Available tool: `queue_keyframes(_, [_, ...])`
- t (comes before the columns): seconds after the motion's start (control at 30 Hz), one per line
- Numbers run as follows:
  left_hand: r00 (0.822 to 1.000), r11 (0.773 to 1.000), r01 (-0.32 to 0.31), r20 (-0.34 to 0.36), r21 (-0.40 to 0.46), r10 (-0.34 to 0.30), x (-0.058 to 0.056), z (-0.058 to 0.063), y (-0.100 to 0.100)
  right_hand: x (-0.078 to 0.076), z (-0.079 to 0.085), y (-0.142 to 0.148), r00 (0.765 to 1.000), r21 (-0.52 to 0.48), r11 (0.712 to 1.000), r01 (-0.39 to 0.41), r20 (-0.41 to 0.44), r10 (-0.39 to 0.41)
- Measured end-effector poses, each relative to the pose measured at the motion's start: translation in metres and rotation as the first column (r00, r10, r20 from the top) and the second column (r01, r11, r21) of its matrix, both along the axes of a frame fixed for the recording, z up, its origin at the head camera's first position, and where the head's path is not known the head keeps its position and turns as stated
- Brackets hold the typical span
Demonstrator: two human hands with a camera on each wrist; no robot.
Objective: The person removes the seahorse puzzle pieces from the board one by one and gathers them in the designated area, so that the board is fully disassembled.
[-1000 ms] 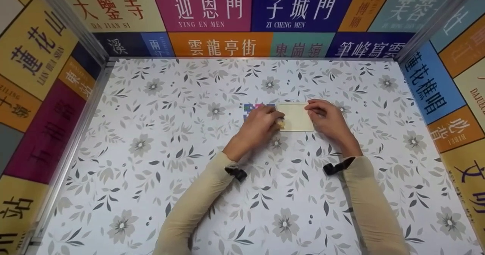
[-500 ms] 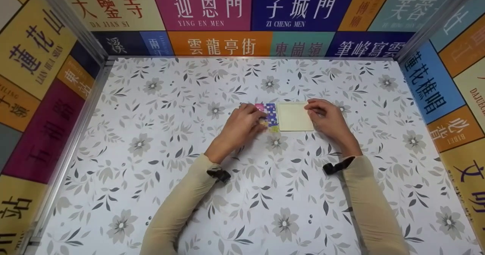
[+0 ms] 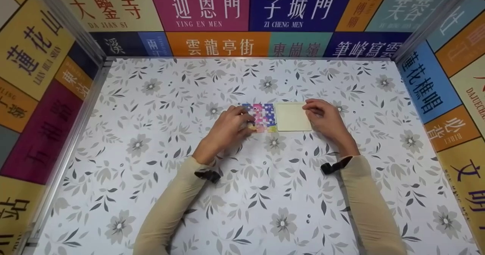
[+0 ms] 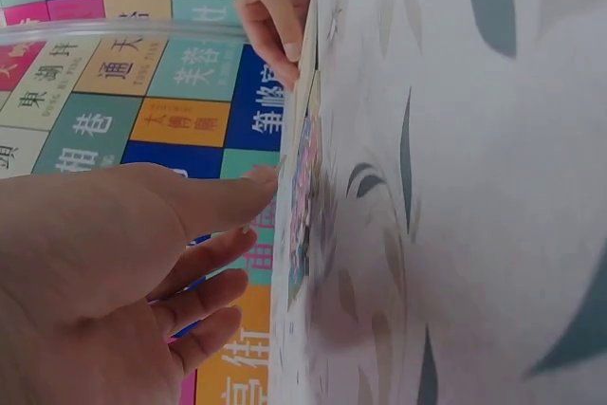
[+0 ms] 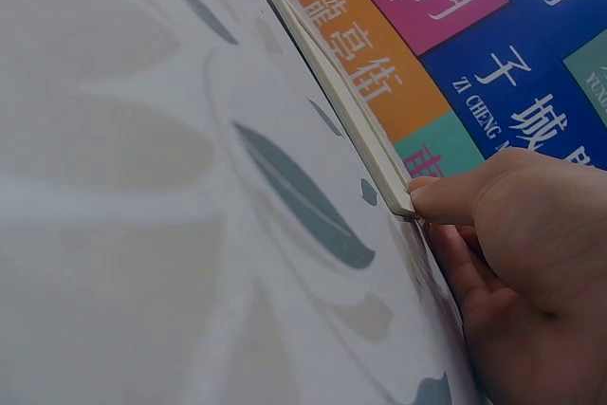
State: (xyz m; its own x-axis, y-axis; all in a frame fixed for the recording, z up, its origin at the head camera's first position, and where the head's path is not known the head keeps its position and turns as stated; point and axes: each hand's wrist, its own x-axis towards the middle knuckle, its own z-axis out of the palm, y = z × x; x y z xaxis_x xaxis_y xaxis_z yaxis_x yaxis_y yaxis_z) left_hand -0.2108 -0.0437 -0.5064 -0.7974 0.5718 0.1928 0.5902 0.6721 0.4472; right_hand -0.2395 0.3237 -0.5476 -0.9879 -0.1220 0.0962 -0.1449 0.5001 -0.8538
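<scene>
A small jigsaw puzzle [image 3: 269, 113] in blue, pink and yellow lies flat near the middle of the table, with white gaps showing in it. My left hand [image 3: 226, 126] is over its left part and hides some of it. Thumb and index seem to pinch a small yellowish puzzle piece [image 3: 251, 126], mostly covered by the fingers. Directly right of the puzzle lies a thin cream board [image 3: 293, 116]. My right hand [image 3: 326, 118] pinches its right edge; in the right wrist view the thumb sits at the corner of the board [image 5: 356, 111].
A white tablecloth [image 3: 280, 194] with grey flowers and leaves covers the table. Upright panels with colourful lettered blocks [image 3: 199, 7] enclose the back and both sides. Metal rails [image 3: 242, 58] run along the edges. A dark camera strap [image 3: 335, 166] is on each wrist.
My left hand has moved left across the puzzle, uncovering its right and middle parts; the yellowish piece at the fingertips has moved with it. My right hand stays at the board.
</scene>
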Motion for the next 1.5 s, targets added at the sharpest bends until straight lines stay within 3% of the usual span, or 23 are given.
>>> queue_keyframes(0.33, [0.996,0.995,0.065,0.064,0.07,-0.07,-0.008,-0.009,-0.023,-0.001,0.0,0.0,1.0,0.009,1.0,-0.001,0.015,0.001])
queue_keyframes(0.67, [0.992,0.991,0.098,0.07,0.089,-0.105,-0.012,-0.012,-0.031,-0.001,0.0,-0.001,1.0,0.016,1.0,-0.008,-0.005,0.009])
queue_keyframes(0.97, [0.993,0.994,0.079,0.087,0.079,-0.086,-0.013,-0.013,-0.031,0.016,0.031,-0.016,1.0,-0.008,1.0,-0.024,0.002,0.024])
queue_keyframes(1.23, [0.991,0.996,0.046,0.123,0.073,-0.054,-0.011,-0.015,-0.03,0.017,0.034,-0.018,1.0,-0.016,0.999,-0.027,0.004,0.027])
queue_keyframes(1.5, [0.991,0.995,0.052,0.119,0.09,-0.062,-0.011,-0.013,-0.03,0.016,0.033,-0.017,0.999,-0.012,0.999,-0.035,0.027,0.036])
